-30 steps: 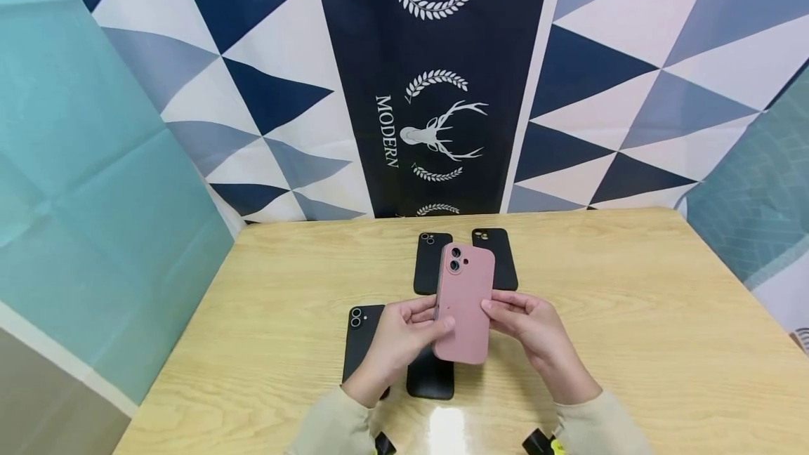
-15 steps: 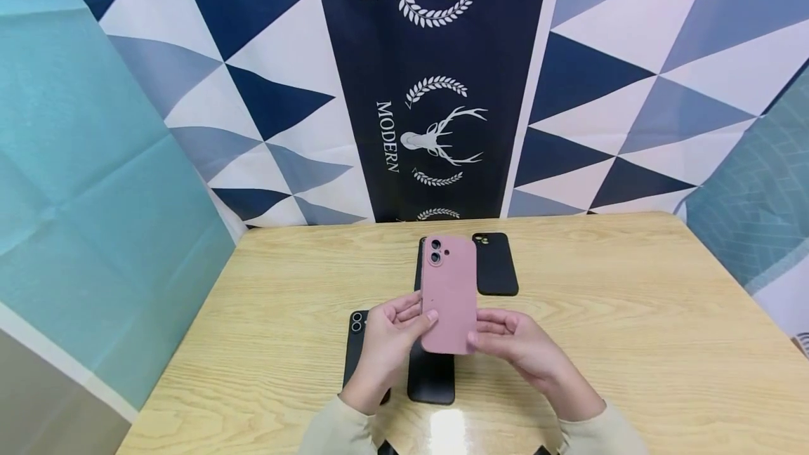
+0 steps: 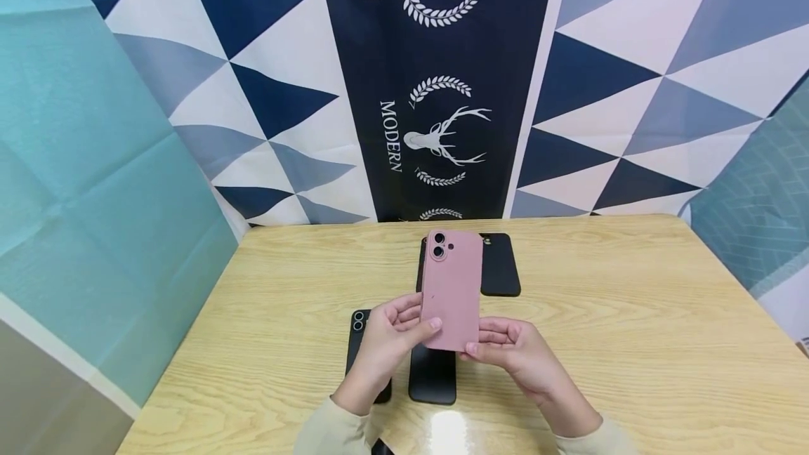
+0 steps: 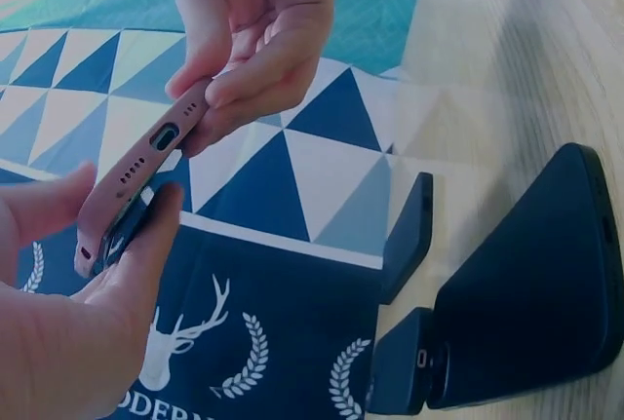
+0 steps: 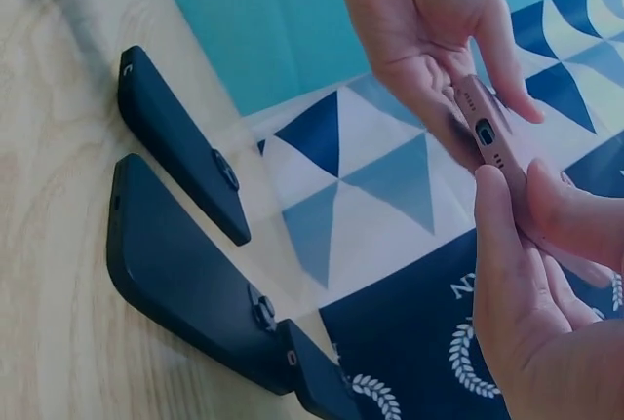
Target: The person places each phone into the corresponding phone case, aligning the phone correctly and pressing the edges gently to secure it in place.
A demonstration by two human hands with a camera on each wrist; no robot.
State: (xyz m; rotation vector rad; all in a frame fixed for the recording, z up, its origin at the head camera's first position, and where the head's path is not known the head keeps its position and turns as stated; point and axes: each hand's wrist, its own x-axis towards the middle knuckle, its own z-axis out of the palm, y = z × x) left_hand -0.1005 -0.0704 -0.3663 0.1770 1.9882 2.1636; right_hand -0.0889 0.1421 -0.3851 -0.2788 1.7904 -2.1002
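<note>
Both hands hold up a phone in a pink case (image 3: 451, 293), its back toward the head camera and two lenses showing at the top left. My left hand (image 3: 388, 335) grips the left edge, thumb across the back. With thumb and fingers, my right hand (image 3: 518, 360) pinches the lower right corner. From the left wrist, the pink case's bottom edge (image 4: 122, 181) shows its port cutout, with dark glossy material along the screen side. Below it on the table lie a black phone (image 3: 432, 379) and, partly behind my left wrist, another black phone (image 3: 357, 339).
At the back of the wooden table (image 3: 600, 300) lies a black case or phone (image 3: 501, 267), partly covered by the pink one. Another black piece (image 3: 421, 265) is mostly hidden behind it. A patterned cloth backdrop (image 3: 442, 181) rises at the table's far edge.
The pink-cased phone has shifted left and slightly up, now covering more of the black pieces at the back. My right hand's grip has slid from the right edge down to the lower right corner.
</note>
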